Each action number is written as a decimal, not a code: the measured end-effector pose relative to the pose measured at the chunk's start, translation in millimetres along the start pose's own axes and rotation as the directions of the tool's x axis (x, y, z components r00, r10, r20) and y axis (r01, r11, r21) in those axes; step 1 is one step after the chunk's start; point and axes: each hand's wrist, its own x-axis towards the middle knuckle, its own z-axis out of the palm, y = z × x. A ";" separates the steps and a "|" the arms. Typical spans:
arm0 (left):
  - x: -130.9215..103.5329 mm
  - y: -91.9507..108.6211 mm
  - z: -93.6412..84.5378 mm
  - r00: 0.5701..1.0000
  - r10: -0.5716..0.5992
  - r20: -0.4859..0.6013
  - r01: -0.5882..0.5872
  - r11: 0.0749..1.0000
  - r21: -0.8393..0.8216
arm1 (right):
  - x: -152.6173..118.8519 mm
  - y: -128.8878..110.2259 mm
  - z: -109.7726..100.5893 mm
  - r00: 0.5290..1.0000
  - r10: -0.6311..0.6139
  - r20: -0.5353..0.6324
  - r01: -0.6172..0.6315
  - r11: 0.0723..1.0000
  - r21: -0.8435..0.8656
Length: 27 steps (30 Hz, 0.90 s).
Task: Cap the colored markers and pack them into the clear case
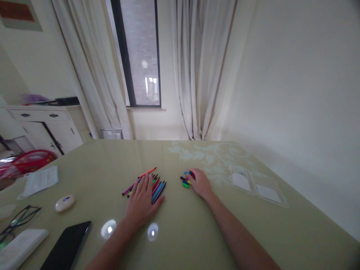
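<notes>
On the table, my left hand (143,198) lies flat over a loose pile of felt-tip pens (159,190), its fingers stretched out and pointing away from me. The pens show blue, red, purple and other colours, with bare tips at their far ends. An orange pen (147,173) sticks out just beyond the fingertips. To the right, my right hand (200,183) is curled over a small cluster of pen caps (185,184), in green, black, yellow and blue. Its fingers are bent round some caps and partly hide them.
An open clear plastic case (256,186) lies at the right. On the left are a face mask (42,180), a small white oval case (65,203), glasses (22,219), a white box-shaped object (24,245) and a black phone (67,245). A wall borders the table's right side.
</notes>
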 end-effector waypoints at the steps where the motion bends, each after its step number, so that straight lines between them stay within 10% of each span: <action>1: -0.7 2.8 0.4 1.000 0.019 0.015 -0.019 1.000 -0.008 | 0.2 0.1 0.2 1.000 -0.002 -0.001 0.002 1.000 -0.001; 12: 11.2 -31.7 11.7 0.990 0.133 0.048 -0.133 0.991 0.014 | -3.5 -8.4 -4.0 0.993 -0.083 0.080 0.083 0.997 0.003; 27: 15.3 -62.3 -1.0 0.989 -0.079 0.126 0.079 0.997 0.010 | -10.8 -15.4 -10.4 0.903 -0.283 0.324 0.303 0.953 -0.011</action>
